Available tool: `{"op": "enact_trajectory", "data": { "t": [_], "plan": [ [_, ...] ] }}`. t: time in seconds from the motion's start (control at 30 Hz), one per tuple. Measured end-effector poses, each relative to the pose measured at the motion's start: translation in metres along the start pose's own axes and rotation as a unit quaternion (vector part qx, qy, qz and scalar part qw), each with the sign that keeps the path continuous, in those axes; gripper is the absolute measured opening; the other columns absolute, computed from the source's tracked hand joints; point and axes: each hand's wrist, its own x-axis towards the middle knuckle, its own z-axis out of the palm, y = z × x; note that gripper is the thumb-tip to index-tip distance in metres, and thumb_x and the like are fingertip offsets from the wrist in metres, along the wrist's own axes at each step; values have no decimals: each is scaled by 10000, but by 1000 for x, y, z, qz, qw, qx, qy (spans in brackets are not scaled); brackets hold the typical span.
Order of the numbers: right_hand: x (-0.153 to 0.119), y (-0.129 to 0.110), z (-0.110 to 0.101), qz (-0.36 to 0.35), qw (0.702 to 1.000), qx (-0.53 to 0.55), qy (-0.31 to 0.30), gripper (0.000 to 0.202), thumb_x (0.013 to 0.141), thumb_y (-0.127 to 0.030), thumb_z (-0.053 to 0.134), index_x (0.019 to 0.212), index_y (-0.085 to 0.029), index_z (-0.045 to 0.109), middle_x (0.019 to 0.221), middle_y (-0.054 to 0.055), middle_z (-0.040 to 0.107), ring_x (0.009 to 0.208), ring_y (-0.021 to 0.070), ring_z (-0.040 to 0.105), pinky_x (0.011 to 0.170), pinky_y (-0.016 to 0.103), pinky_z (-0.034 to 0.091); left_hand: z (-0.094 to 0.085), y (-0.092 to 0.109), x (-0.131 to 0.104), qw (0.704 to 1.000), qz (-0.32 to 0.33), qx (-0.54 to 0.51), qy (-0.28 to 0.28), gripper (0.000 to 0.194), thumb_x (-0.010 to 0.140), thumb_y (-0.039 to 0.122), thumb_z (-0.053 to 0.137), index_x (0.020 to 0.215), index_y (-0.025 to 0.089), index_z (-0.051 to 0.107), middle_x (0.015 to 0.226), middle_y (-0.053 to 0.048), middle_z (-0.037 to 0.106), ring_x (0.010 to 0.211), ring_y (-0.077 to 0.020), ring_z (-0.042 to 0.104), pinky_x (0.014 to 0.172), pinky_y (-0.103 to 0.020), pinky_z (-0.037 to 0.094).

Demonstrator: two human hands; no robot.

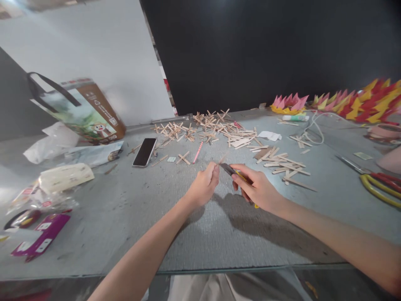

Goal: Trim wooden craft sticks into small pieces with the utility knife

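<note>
Near the middle of the grey table [125, 234], my left hand [204, 184] is closed around a thin wooden stick [223, 158], whose end sticks up past the fingers. My right hand [255, 186] grips a dark utility knife [230, 169] with yellow parts, its tip pointing at the stick beside my left fingertips. Just beyond the hands lie a pink striped straw [198, 152] and a small cross of sticks [183, 157]. Piles of crossed sticks [175, 131] and loose flat sticks [286, 163] spread behind and to the right.
A phone [144, 152], a shopping bag [90, 110], plastic packets [65, 177] and a purple pack [42, 236] are at left. Scissors [368, 173], a glue stick [295, 118], a white cable [321, 131] and folded paper flowers [369, 102] are at right.
</note>
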Motion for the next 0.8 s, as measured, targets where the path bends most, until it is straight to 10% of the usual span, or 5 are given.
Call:
{"op": "enact_trajectory", "data": {
  "t": [0.8],
  "plan": [
    [2,4,5,85,989,97,-67,420,1038,-512,496,1293,-211,640,644,-71,510,316,59,431,289,178,327,6,-12,1,992,-28,121,-27,240,1095,345,275,966,230,442,611,44,424,481,-152,406,560,-312,234]
  ]
}}
